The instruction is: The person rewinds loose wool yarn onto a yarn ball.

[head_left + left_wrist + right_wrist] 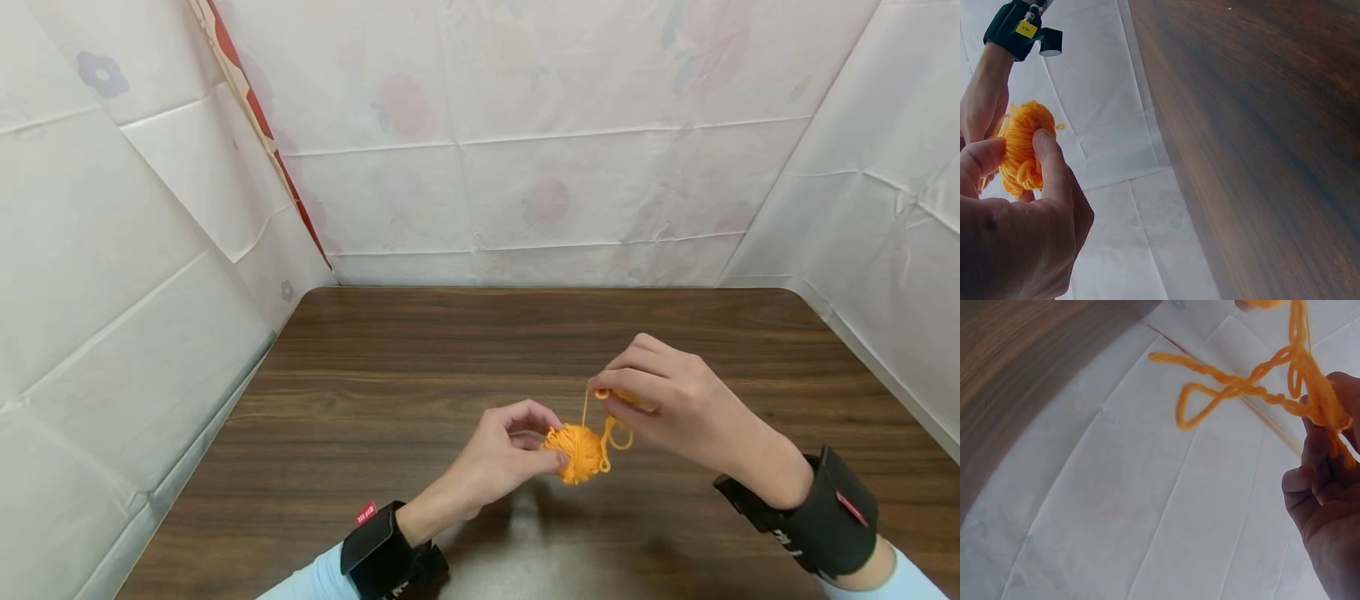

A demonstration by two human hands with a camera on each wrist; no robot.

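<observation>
Two hands work a small orange yarn ball [576, 451] above the dark wooden worktop [390, 392]: left hand [501, 454] pinches it, right hand [671, 406], at two o'clock, grips the loose orange strand [617, 433]. Winding appears underway; the next wrap needs steady tension.

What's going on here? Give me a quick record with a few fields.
Left hand: pinches the orange yarn ball between thumb and fingers
Right hand: pinches a loose yarn strand, looped and twisted, leading from the ball
Ball position: held above the table, not resting on it
Surface: dark wooden table
Surroundings: white sheeting with faint flowers
</observation>
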